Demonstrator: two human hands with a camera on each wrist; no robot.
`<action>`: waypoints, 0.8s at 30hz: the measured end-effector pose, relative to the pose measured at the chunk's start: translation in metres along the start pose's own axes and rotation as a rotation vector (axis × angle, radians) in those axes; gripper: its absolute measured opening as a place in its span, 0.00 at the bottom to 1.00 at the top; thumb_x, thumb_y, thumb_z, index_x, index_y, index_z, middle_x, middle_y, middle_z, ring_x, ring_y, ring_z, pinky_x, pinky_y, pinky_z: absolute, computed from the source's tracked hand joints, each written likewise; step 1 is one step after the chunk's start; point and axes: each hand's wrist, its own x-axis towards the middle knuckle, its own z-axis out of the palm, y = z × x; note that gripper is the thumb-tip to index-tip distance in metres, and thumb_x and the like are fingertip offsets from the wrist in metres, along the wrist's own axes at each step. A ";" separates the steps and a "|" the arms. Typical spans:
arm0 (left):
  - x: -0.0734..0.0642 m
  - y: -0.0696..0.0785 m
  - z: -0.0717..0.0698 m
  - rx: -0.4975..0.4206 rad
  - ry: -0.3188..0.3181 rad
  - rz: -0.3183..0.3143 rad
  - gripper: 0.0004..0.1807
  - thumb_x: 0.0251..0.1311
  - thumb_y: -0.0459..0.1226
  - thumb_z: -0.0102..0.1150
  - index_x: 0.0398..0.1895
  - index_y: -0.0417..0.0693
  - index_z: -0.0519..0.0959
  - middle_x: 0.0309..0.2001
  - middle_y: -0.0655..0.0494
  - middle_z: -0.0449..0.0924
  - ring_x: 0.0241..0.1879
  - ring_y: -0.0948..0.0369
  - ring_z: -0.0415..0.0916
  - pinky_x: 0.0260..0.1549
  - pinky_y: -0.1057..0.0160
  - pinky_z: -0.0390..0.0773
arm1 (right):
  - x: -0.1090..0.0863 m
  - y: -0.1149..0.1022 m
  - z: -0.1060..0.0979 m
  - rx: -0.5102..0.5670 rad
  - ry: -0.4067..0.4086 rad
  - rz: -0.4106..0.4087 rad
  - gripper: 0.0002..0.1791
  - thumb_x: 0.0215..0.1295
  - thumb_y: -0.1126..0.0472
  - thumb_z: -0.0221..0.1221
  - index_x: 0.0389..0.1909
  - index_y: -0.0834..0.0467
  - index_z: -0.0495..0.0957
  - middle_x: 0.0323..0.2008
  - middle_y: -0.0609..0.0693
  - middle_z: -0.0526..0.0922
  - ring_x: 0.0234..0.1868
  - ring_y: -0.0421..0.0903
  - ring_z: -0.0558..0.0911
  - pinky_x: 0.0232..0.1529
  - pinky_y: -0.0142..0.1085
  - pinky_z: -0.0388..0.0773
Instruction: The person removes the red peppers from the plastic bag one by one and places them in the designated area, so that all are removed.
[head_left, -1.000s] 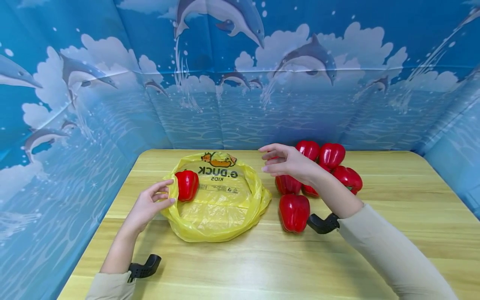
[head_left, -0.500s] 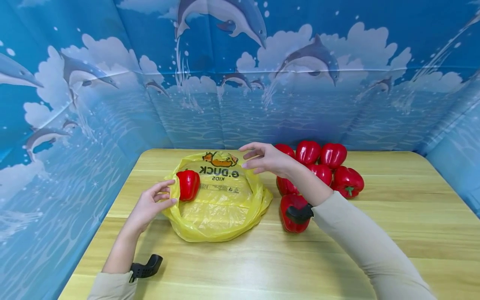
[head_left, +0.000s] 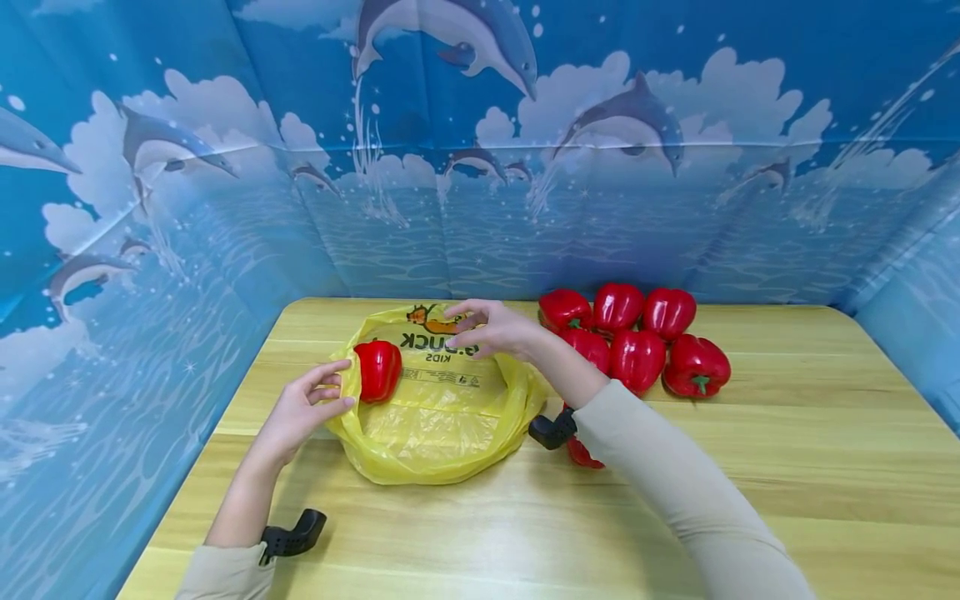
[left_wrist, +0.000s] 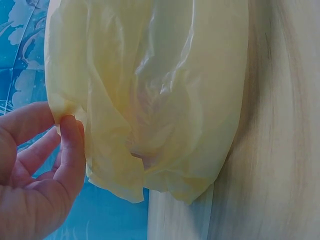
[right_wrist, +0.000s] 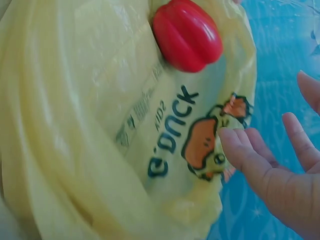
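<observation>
A yellow plastic bag lies on the table with its mouth spread wide, a duck print showing on its inner side. One red bell pepper rests inside, near the left rim. My left hand pinches that left rim between thumb and fingers; the left wrist view shows the thumb against the thin plastic. Over the far right part of the bag hovers my right hand, fingers spread and loosely bent. Nothing is in it, and the right wrist view shows it apart from the pepper.
Several more red bell peppers cluster on the table right of the bag. My right forearm partly hides one nearer pepper. A blue dolphin-print cloth hangs behind the wooden table and along its sides.
My right hand has moved left from above the peppers to over the bag, uncovering more of the cluster. The left hand keeps its hold on the rim, and the bagged pepper stays put.
</observation>
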 end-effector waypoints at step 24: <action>0.001 -0.001 0.001 -0.023 0.005 -0.005 0.31 0.56 0.29 0.60 0.65 0.39 0.64 0.49 0.42 0.64 0.45 0.54 0.68 0.34 0.71 0.76 | 0.050 0.010 0.047 0.034 -0.036 0.032 0.30 0.59 0.66 0.62 0.63 0.58 0.66 0.60 0.64 0.64 0.58 0.57 0.69 0.55 0.57 0.66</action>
